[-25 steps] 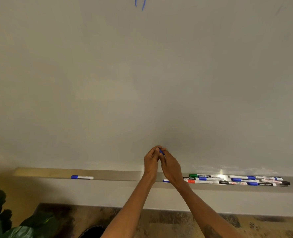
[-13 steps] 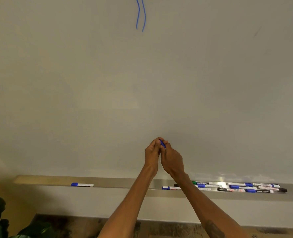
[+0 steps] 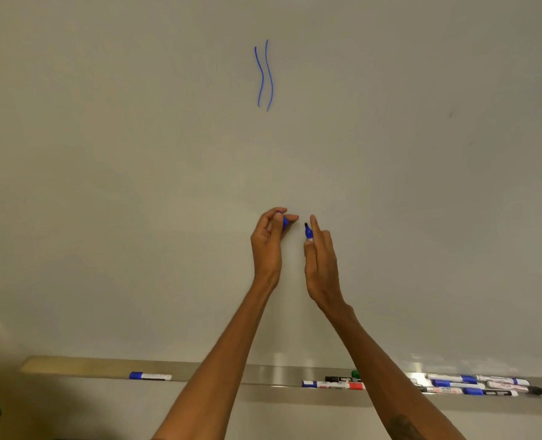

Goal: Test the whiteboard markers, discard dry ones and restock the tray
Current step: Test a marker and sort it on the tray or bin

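One cap pinched in left hand grip, one marker in right hand grip.

Both bare forearms reach up from the near edge and angle in toward each other, so the hands sit side by side in the middle, close but not touching. The left hand has its fingers curled over, thumb and fingertips pinching a small blue cap. The right hand shows mostly its back, fingers fairly straight and pointing up, with a blue marker held between the thumb and the fingers, its tip pointing up.
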